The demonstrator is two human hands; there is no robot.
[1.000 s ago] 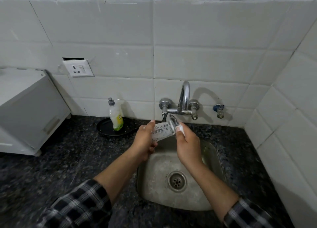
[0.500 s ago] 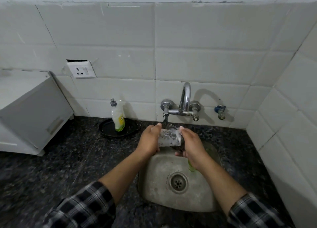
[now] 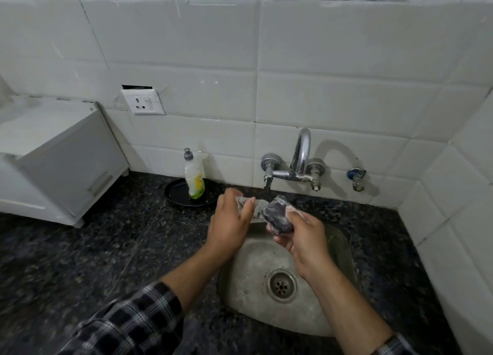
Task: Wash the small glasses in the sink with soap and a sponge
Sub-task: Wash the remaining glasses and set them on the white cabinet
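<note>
A small clear glass (image 3: 256, 208), coated in foam, lies on its side in the air over the back of the steel sink (image 3: 256, 312), just below the tap's spout (image 3: 267, 183). My left hand (image 3: 229, 228) wraps its left end. My right hand (image 3: 304, 238) closes around its right end, which looks dark and sudsy. I cannot tell whether a sponge is in that hand. The dish soap bottle (image 3: 194, 178) stands upright on a black plate (image 3: 174, 196) to the left of the sink.
The chrome tap (image 3: 301, 157) is fixed to the tiled wall behind the sink, with a small valve (image 3: 356, 177) to its right. A white appliance (image 3: 61, 162) sits on the dark granite counter (image 3: 93, 248) at left. A wall socket (image 3: 142, 101) is above it.
The glass has gone from tilted under the spout to level between both hands. My right hand has shifted down and right along its end. The view has drifted slightly.
</note>
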